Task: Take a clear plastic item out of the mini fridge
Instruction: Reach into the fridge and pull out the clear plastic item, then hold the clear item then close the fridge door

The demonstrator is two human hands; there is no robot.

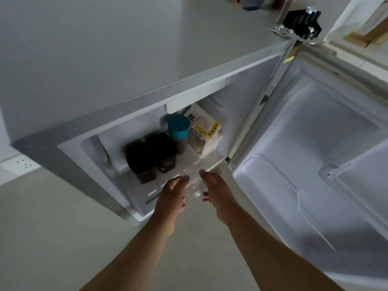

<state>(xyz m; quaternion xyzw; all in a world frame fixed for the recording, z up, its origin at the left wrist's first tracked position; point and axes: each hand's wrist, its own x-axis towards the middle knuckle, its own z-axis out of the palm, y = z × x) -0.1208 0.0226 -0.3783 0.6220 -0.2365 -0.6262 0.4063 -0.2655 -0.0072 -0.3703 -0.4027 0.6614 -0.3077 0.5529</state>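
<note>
A single view is given, taken from a wide-angle camera worn on the head and aimed forward and steeply down. The fridge (130, 66) is seen from above and in front, at close range, with its grey top filling the upper left and its open compartment seen past the front edge. The door (315, 143), swung open, is taken in at the right. Both forearms are seen entering from the bottom edge. Straight edges are bowed by the lens towards the frame's borders.
</note>
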